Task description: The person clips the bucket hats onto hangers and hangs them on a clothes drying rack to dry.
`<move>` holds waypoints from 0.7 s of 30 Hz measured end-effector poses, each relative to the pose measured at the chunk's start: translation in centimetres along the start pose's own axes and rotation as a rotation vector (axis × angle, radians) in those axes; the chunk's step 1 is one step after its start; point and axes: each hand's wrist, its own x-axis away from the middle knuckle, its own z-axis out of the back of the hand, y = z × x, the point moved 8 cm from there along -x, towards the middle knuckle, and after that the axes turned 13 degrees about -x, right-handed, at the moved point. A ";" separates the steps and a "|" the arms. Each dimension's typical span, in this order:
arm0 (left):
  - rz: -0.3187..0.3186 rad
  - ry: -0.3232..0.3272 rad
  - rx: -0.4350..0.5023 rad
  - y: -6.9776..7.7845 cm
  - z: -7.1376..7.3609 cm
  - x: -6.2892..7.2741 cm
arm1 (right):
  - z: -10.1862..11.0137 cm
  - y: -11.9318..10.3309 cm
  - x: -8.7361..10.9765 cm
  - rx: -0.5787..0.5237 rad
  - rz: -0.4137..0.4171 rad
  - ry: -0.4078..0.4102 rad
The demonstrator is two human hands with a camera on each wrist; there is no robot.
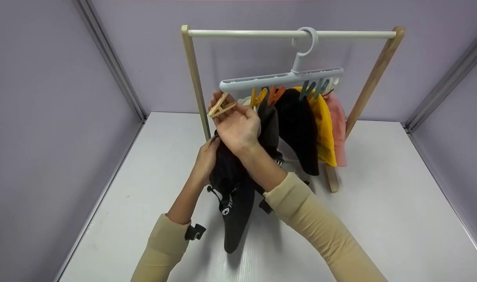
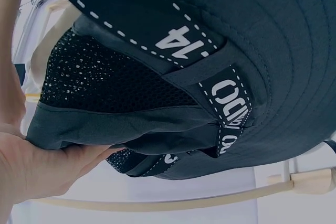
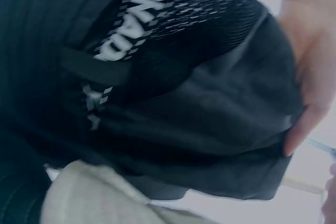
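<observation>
My left hand (image 1: 207, 158) grips the edge of a black bucket hat (image 1: 235, 203) with mesh panels and white lettering. Its brim hangs toward the table. In the left wrist view, the left hand (image 2: 47, 166) pinches the folded fabric of the hat (image 2: 131, 129). Just below the left end of a pale blue clip hanger (image 1: 258, 81), my right hand (image 1: 238, 127) is held palm up. Its fingers lie loosely extended behind a beige clip (image 1: 222, 109), which is tilted sideways. In the right wrist view the hat (image 3: 210, 108) fills much of the frame, blurred.
The hanger hooks over a white rod (image 1: 242, 33) on a wooden stand (image 1: 194, 74). Along it, yellow (image 1: 258, 96), orange, green and white clips sit above several hats, among them black (image 1: 297, 129), yellow (image 1: 325, 129) and pink (image 1: 337, 125). Grey walls flank the white table (image 1: 124, 196).
</observation>
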 end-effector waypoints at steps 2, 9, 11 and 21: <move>-0.007 -0.001 -0.010 0.1 0.1 0.0 | 0.3 -0.1 -0.1 0.009 -0.025 -0.005; -0.014 -0.011 -0.040 0.3 0.1 0.1 | 1.0 -0.9 -0.5 0.073 -0.033 -0.033; -0.012 -0.011 -0.048 0.3 0.2 0.0 | 1.1 -1.2 -0.6 0.108 -0.017 -0.042; 0.006 -0.006 -0.056 0.1 0.3 -0.1 | 1.1 -2.4 -1.6 0.329 -0.023 -0.125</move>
